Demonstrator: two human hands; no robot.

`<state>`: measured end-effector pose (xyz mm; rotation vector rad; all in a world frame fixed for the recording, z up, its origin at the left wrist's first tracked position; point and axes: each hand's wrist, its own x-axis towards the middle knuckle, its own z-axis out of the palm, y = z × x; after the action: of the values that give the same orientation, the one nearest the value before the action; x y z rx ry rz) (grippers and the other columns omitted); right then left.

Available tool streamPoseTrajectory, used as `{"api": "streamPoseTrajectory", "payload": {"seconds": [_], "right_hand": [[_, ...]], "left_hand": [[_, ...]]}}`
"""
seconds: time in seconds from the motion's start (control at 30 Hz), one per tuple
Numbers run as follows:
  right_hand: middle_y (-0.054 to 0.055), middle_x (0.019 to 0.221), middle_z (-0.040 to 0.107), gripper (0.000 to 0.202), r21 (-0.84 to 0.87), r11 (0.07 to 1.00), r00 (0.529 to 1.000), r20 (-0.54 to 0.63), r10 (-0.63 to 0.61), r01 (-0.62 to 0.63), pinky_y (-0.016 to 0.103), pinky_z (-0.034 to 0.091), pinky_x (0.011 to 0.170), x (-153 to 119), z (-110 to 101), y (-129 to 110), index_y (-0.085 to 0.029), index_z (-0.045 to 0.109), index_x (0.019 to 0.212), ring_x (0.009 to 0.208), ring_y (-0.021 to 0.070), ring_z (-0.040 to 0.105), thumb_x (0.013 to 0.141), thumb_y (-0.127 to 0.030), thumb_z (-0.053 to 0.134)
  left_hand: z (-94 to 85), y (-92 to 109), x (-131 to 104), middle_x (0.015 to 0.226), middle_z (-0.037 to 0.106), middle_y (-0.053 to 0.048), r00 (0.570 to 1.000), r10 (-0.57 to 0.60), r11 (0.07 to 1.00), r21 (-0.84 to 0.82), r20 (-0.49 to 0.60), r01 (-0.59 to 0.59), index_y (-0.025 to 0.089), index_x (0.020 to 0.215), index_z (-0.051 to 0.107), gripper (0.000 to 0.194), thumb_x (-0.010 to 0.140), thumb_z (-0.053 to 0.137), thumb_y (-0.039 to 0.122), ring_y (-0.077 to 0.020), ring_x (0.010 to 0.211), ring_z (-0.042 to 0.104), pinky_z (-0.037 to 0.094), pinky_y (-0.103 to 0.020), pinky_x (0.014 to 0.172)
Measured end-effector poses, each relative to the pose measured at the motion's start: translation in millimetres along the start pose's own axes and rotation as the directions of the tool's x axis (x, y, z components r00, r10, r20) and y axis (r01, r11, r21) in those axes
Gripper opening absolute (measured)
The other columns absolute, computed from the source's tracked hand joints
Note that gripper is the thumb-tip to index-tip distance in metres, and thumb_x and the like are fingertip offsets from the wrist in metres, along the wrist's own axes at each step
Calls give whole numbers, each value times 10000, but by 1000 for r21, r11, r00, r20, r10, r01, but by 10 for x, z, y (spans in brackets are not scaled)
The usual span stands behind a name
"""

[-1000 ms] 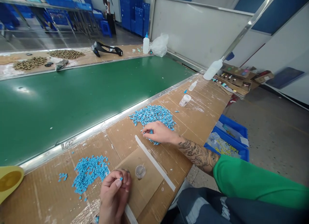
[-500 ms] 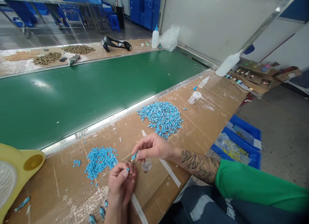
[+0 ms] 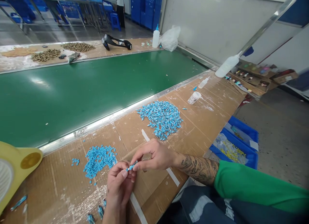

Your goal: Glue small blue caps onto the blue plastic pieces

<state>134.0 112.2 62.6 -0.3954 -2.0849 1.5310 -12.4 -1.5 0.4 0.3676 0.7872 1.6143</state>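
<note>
Right hand (image 3: 154,155) and left hand (image 3: 120,185) together at one slender blue-and-white piece (image 3: 132,166)

Fingertips crowd close above scuffed brown cardboard (image 3: 61,179)! The right clamps the piece; the left pinches one small blue bit (image 3: 127,169), its shape half hidden. Two heaps, too dense to count: flat blue rings (image 3: 100,159), slim blue pieces (image 3: 160,116). Three glossy blue figurines (image 3: 100,212), one cut off below.

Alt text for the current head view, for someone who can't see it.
A person's right hand and left hand meet over a brown worktop, pinching small blue parts between them. Beyond lie blue rings and a heap of slender blue pieces, beside a green surface.
</note>
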Motion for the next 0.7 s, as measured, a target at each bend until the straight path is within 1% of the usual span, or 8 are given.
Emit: {"api": "streamPoseTrajectory", "payload": {"seconds": [0.13,0.3,0.43,0.53,0.63,0.7], "right_hand": [[65,914,744,202,-50,999,998,67,-11,15,213,536,773,9,-27,-15,-122,725,1011,794,93,667,877,-254,649],[72,924,741,185,-149,983,992,84,-90,102,216,529,788,34,-39,-35,-120,724,1001,826,94,660,907,-233,612],[76,922,743,187,-238,953,980,116,-162,185,202,524,817,43,-42,-47,-104,718,989,864,88,659,930,-197,566],[65,939,741,191,-376,889,963,160,-215,261,226,519,843,32,-49,-53,-119,711,1008,872,97,646,935,-180,545],[55,973,736,204,-524,772,933,205,-296,360,262,511,852,17,-62,-49,-141,711,1025,878,119,631,943,-180,529],[48,975,732,205,-573,703,906,240,-348,421,267,512,843,17,-79,-33,-144,715,1007,871,127,624,945,-171,521]], "left_hand": [[-10,-3,3,582,624,-2,1000,-12,1000,-6,3,12,181,697,704,149,671,821,270,-106,508,581,467,-175,441],[-14,-12,3,583,619,-7,1000,-2,1000,18,16,2,175,691,703,147,682,811,274,-105,513,569,462,-179,446],[-8,-21,-2,583,612,-11,1000,-4,999,34,11,4,175,697,708,145,677,813,273,-111,523,566,447,-181,446],[0,-25,4,589,613,-12,1000,16,997,71,-18,-15,172,709,715,130,682,806,261,-108,523,561,441,-188,464],[-2,-22,15,592,625,-18,997,53,989,142,-49,-46,162,716,719,127,695,797,259,-100,506,549,440,-199,488],[-13,-16,17,580,625,-22,997,53,984,173,-49,-44,157,711,718,136,698,795,269,-103,501,548,435,-203,491]]}}
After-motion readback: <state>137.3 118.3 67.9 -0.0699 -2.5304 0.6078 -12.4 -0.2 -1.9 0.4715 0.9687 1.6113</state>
